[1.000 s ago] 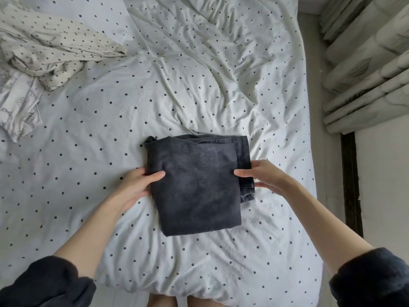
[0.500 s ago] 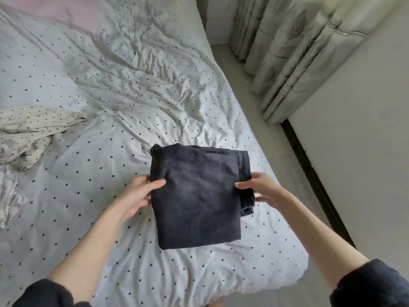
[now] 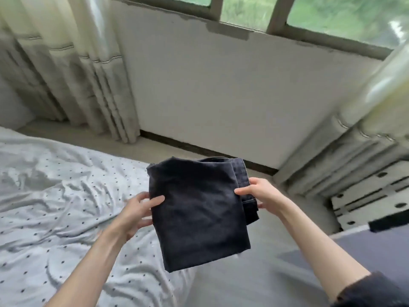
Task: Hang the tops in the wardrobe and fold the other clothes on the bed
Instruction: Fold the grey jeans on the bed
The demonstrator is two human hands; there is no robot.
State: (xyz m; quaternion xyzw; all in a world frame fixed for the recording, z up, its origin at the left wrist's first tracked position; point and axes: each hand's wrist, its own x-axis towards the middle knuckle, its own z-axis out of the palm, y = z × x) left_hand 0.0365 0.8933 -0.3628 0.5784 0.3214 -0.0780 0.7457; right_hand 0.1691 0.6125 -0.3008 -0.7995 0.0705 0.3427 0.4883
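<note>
- Head view, the clothes: I see the folded dark trousers [image 3: 199, 214] held up in the air between both hands, off the bed [image 3: 55, 207]; the bundle hangs over the bed's near corner and the strip of floor [image 3: 254, 262] beside it; it is a compact rectangle, with the layered edges and a seam showing along its right side.
- Head view, left hand [image 3: 137, 212]: it grips the left edge of the trousers; the thumb lies across the front of the cloth, and the other fingers are curled behind it, mostly hidden.
- Head view, right hand [image 3: 261, 192]: it grips the right edge, just by the stacked folds; the thumb presses on the front, and the fingers wrap round the back, their tips peeking out below.
- Head view, sleeves: I make out a dark sleeve [image 3: 371, 291] pushed up the right forearm at the bottom right.
- Head view, the room: the bed carries a white cover with small dark dots, rumpled; beyond it stands a pale wall [image 3: 221, 96] under a window [image 3: 309, 16] with green outside; curtains [image 3: 73, 74] hang at the left and again at the right; a white set of drawers [image 3: 371, 196] with dark knobs stands low at the right; the frame is blurred towards the edges.
</note>
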